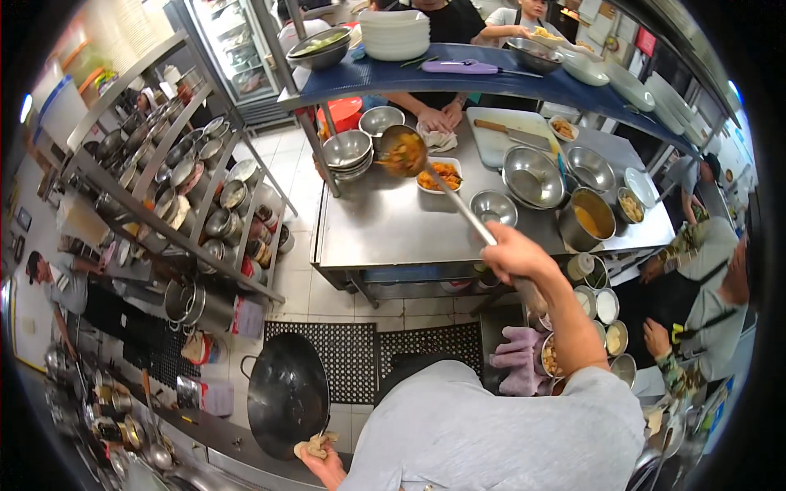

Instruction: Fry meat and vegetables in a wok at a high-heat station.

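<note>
My right hand (509, 252) grips the end of a long-handled ladle (460, 206), reaching out over the steel table. The ladle's bowl holds saucy orange-brown food (404, 152) with some green bits. Just right of the bowl is a white dish (422, 186) of orange food on the table. Down at the lower left, my left hand (327, 468) is closed round a folded beige cloth (316, 446) at the rim of a large black wok (286, 389). The wok is tilted, its inside dark and shiny; the cloth hides the part I grip.
Steel bowls (534, 176) and a pot of orange sauce (591, 218) crowd the table (377, 237). A knife (524, 137) lies on a white cutting board (491, 151). Beyond, a co-worker's hands (442, 119) hold a white cloth. A loaded rack (188, 237) stands left; people work at right.
</note>
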Tool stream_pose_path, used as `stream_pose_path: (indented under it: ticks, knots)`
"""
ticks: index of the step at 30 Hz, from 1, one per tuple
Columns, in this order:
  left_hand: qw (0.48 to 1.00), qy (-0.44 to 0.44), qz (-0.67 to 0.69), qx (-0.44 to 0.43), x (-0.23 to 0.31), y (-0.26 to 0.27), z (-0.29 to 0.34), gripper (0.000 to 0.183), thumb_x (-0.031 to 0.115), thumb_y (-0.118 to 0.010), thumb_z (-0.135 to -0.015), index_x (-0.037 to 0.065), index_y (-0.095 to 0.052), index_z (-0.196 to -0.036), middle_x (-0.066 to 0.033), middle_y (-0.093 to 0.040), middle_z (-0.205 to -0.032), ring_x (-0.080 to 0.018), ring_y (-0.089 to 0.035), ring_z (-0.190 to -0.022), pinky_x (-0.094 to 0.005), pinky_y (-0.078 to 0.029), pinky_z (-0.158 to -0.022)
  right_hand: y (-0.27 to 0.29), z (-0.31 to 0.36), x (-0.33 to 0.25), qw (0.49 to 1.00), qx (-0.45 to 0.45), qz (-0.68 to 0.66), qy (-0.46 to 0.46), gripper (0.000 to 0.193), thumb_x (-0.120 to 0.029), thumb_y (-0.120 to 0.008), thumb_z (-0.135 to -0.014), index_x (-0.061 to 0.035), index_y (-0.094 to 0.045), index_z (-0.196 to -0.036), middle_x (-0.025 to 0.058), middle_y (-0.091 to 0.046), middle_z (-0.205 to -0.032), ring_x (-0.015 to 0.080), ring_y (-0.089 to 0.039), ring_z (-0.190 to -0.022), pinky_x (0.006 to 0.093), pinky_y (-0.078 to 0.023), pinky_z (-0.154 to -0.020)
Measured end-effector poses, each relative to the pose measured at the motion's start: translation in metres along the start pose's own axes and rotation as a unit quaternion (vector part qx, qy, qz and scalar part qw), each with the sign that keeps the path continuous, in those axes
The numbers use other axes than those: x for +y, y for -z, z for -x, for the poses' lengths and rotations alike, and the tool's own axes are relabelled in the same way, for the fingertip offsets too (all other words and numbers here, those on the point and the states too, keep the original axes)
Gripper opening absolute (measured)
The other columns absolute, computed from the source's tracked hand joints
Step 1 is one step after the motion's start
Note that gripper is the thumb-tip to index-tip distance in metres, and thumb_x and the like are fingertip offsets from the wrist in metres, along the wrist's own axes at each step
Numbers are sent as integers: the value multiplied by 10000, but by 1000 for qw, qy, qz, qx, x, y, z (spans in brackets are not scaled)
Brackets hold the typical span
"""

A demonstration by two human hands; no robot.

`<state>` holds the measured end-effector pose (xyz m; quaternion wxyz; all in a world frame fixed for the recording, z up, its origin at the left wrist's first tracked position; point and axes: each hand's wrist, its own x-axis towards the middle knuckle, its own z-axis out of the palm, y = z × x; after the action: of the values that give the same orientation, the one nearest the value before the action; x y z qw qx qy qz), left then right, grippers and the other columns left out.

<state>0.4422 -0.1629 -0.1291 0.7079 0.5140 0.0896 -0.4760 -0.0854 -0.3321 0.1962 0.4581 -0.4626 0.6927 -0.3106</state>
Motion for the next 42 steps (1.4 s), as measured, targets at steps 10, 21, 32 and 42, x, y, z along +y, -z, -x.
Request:
stream_pose_path:
  ticks: [10,21,32,42]
  knots:
    - [999,21,9,-38,4,-55,49,151,217,-506,-848,77,-482,-797,-52,-537,-740,-191,-547,-666,-291,-476,-584,35,-107,81,957,134,256,-14,308,-127,-492,-776,89,-520,-994,248,-600,-687,300,-599,-496,416,-465,-485]
    - [729,-346,-421,-414,26,-32,42,279,-60,-540,-785,81,-309,-720,-40,-428,-651,-123,-392,-589,-276,-400,-561,40,-113,79,940,177,290,-24,356,-79,-487,-718,44,-538,-1049,248,-616,-701,335,-622,-567,425,-489,-582]
    - [707,-398,-482,-332,22,-23,39,142,16,-592,-799,27,-475,-719,-73,-519,-705,-175,-502,-649,-305,-401,-592,28,-77,71,936,212,279,35,344,-81,-487,-721,58,-518,-1034,281,-619,-774,403,-627,-749,475,-494,-687]
    - [743,-345,-451,-354,17,-72,57,182,41,-591,-816,38,-448,-703,-65,-493,-689,-165,-490,-636,-300,-393,-579,11,-74,88,942,173,287,34,429,-101,-488,-748,60,-445,-1143,303,-613,-809,448,-609,-789,508,-479,-728]
